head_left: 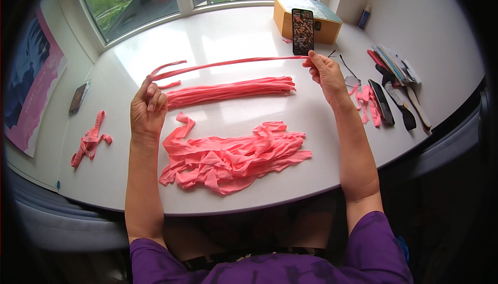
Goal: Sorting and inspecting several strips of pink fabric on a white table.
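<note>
A narrow pink fabric strip is stretched between my two hands, above the white table. My left hand pinches it near one end, and a short tail sticks out past the fingers. At the other end, my right hand grips it between thumb and fingers. Below the strip lies a neat bundle of rolled pink strips, its left end partly hidden by my left hand. Closer to me sits a loose heap of flat, crumpled pink strips.
A smartphone leans against a wooden box. On the right are glasses, pink scraps, a dark case, a brush and stacked booklets. Gathered pink strips lie left on the table.
</note>
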A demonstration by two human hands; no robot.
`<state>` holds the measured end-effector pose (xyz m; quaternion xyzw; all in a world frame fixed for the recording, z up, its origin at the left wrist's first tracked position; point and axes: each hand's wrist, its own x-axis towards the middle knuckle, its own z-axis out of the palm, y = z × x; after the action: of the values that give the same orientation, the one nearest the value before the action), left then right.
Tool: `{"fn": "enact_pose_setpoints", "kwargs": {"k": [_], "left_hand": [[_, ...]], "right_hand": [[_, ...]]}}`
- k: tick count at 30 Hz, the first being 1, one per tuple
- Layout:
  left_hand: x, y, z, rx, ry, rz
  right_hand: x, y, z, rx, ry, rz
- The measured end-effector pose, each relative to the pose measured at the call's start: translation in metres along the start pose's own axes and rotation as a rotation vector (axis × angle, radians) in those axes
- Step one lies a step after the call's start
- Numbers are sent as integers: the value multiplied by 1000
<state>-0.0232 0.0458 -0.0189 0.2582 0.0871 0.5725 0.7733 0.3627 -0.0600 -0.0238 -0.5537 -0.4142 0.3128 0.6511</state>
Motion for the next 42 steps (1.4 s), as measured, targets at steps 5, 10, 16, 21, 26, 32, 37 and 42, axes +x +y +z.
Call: {"fn": "enact_pose_setpoints", "kwargs": {"k": [5,10,16,21,26,32,37,42], "left_hand": [[-1,2,-1,-19,-35,-13],[-1,1,1,-31,-23,-22],[0,9,-1,132,134,79],[10,31,-33,308,413,290],[16,35,-55,218,565,247],[22,23,-65,308,622,253],[21,28,-68,883,540,443],[29,3,-53,1168,374,394]], "right_hand": [[2,-1,-4,68,-47,68],[1,-2,-4,114,-73,94],[-1,2,2,-12,-48,45],[5,22,6,-231,-10,-94],[9,38,3,-406,155,-119],[19,56,-10,-270,245,-102],[16,47,-4,-352,56,-218],[12,39,-11,-382,-115,-187]]}}
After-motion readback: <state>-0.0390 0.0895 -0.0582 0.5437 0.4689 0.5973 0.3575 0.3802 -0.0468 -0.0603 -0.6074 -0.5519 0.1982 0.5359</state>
